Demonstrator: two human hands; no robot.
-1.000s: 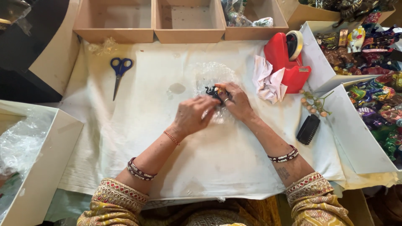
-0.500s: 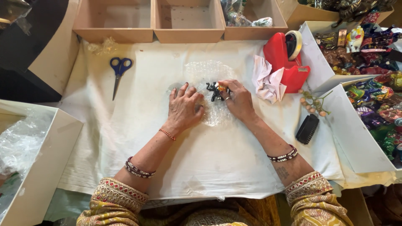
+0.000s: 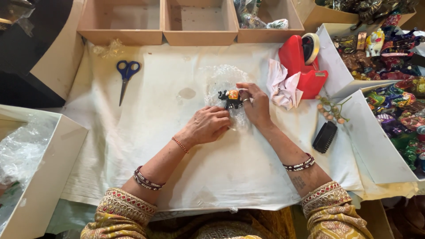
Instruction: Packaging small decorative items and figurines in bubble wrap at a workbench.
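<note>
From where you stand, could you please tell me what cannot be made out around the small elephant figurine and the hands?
Head view only:
- Small elephant figurine: legs and underside hidden by the left hand; paint detail too small.
- Bubble wrap: clear, near edge lost under both hands.
- Right hand: fingertips hidden behind the figurine, grip unclear.
- White box: contents veiled by plastic, cut off by the left edge.
- Right-hand trays: coloured pieces too small to tell apart.
</note>
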